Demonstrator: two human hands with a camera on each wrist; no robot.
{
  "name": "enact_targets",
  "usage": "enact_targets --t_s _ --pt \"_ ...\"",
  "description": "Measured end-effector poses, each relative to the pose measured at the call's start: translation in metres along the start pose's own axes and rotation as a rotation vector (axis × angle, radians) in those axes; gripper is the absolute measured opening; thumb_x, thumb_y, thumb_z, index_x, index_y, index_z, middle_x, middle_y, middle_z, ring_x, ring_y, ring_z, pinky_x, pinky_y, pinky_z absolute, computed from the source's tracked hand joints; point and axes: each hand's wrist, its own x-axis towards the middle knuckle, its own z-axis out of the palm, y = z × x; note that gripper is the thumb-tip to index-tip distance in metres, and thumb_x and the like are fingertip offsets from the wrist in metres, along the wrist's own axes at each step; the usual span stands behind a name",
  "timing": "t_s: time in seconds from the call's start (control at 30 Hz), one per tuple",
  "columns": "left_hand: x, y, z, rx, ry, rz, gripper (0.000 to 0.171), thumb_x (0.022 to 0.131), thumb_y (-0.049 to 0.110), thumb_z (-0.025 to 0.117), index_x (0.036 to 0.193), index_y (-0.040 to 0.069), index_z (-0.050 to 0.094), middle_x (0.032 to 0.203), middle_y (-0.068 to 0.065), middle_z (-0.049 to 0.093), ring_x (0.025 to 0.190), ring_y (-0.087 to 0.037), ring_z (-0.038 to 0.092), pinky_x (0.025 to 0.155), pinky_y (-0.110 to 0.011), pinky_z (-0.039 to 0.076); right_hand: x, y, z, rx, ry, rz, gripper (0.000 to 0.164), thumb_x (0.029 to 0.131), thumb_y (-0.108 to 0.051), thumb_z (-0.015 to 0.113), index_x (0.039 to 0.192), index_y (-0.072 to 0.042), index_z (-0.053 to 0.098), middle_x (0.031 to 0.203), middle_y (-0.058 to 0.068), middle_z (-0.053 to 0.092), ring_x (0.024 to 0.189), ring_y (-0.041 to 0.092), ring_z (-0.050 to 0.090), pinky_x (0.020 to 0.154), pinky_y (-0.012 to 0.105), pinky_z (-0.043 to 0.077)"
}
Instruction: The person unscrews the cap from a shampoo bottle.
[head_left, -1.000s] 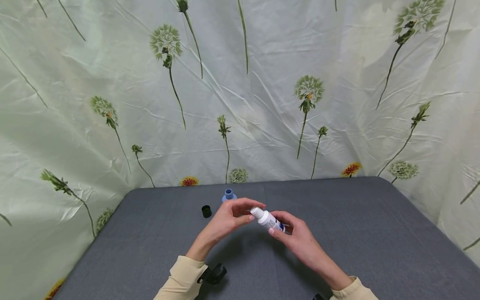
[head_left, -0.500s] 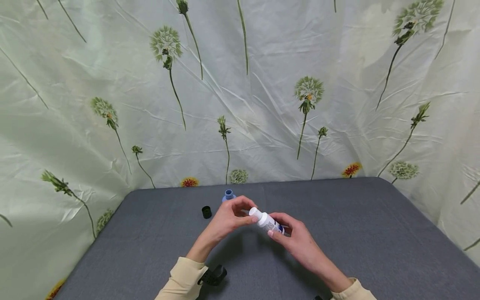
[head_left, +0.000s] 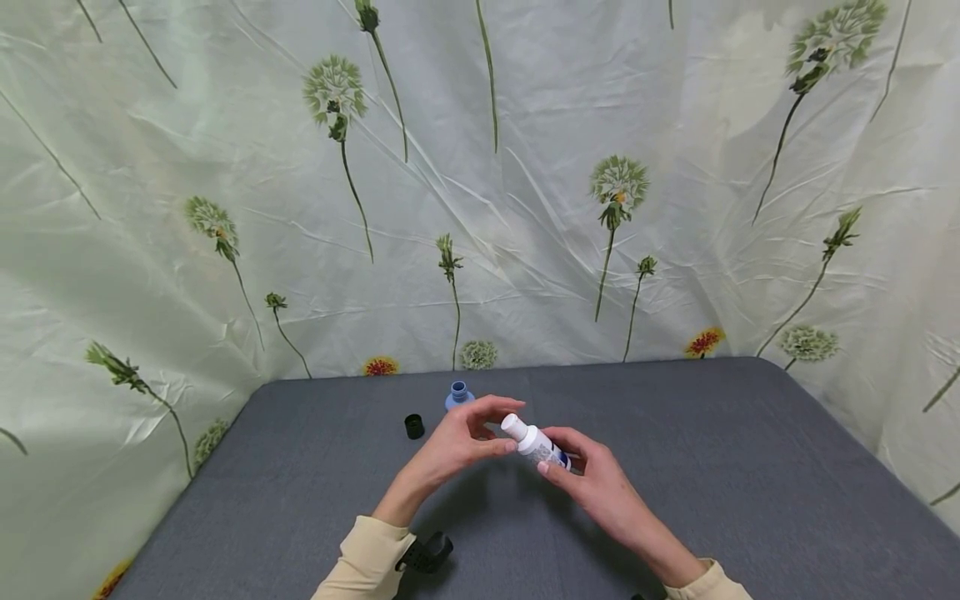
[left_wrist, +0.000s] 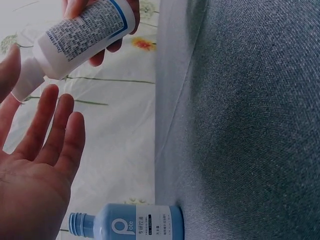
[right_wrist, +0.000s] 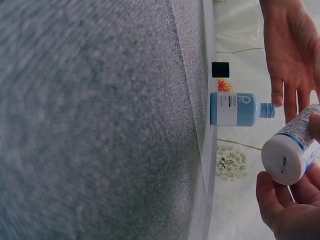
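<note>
Tilted in mid-air above the table is a small white bottle (head_left: pixel 542 446) with printed text and a blue band. My right hand (head_left: pixel 592 475) grips its body, thumb on the near side. At its upper left end sits a white cap (left_wrist: pixel 29 80). My left hand (head_left: pixel 450 442) has its thumb and index finger on either side of this cap, while the other fingers (left_wrist: pixel 75 135) extend loosely away from it. A blue bottle (right_wrist: pixel 235 109) with an uncovered threaded neck stands upright behind the left hand, partly hidden in the head view.
A black cap (head_left: pixel 414 426) lies on the grey cloth-covered table (head_left: pixel 675 467), left of the blue bottle. A pale curtain (head_left: pixel 525 208) printed with dandelions hangs behind the table's far edge (head_left: pixel 637 362).
The left hand's fingers drew in at the white cap, then straightened out past it again. The right hand keeps its grip on the white bottle, which has barely shifted.
</note>
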Motion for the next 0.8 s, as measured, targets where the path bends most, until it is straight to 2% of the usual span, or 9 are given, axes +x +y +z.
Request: enact_targets --t_s 0.17,0.27,0.37,0.6,0.8 --pt "-0.0002 0.0023 -0.0003 -0.057 -0.042 0.037 0.047 0.091 0.007 0.071 0.135 0.016 0.060 0.134 -0.002 0.059 0.117 -0.022 0.057 0.093 -0.045 0.048 0.0002 -0.0006 -0.0002 -0.008 0.006 -0.001 0.036 0.088 -0.015 0.076 0.122 -0.013 0.064 0.114 0.004 0.064 0.101 0.023 0.058 0.093 0.046 0.048" --pt "0.0001 0.0031 0.0000 -0.105 -0.070 0.075 0.045 0.092 0.001 0.066 0.135 0.012 0.060 0.139 -0.002 0.056 0.125 -0.027 0.052 0.097 -0.050 0.044 0.0008 -0.0011 -0.0001 -0.011 0.012 0.012 0.036 0.088 -0.014 0.076 0.122 -0.012 0.065 0.114 0.004 0.064 0.101 0.022 0.058 0.093 0.046 0.048" --pt "0.0001 0.0035 0.0004 -0.122 -0.079 0.090 0.039 0.093 -0.002 0.064 0.130 0.009 0.063 0.137 -0.003 0.058 0.125 -0.029 0.052 0.097 -0.052 0.043 0.0014 -0.0015 0.0001 -0.008 0.012 0.025 0.036 0.088 -0.015 0.076 0.122 -0.012 0.064 0.114 0.004 0.064 0.101 0.022 0.058 0.093 0.047 0.048" --pt "-0.0006 0.0032 0.0004 -0.059 -0.031 0.034 0.028 0.093 0.007 0.068 0.120 0.014 0.069 0.121 0.001 0.067 0.112 -0.026 0.058 0.092 -0.051 0.045 -0.0003 -0.0013 -0.0004 0.007 -0.009 0.018 0.036 0.088 -0.016 0.075 0.122 -0.012 0.064 0.114 0.005 0.064 0.100 0.024 0.057 0.092 0.046 0.048" --pt "-0.0006 0.0027 0.0000 -0.008 0.012 -0.018 0.030 0.090 0.014 0.073 0.120 0.011 0.068 0.117 0.003 0.067 0.100 -0.022 0.060 0.086 -0.043 0.050 -0.0002 -0.0019 0.0000 0.012 -0.011 0.024 0.036 0.088 -0.016 0.075 0.123 -0.012 0.064 0.115 0.005 0.063 0.101 0.024 0.056 0.091 0.045 0.049"
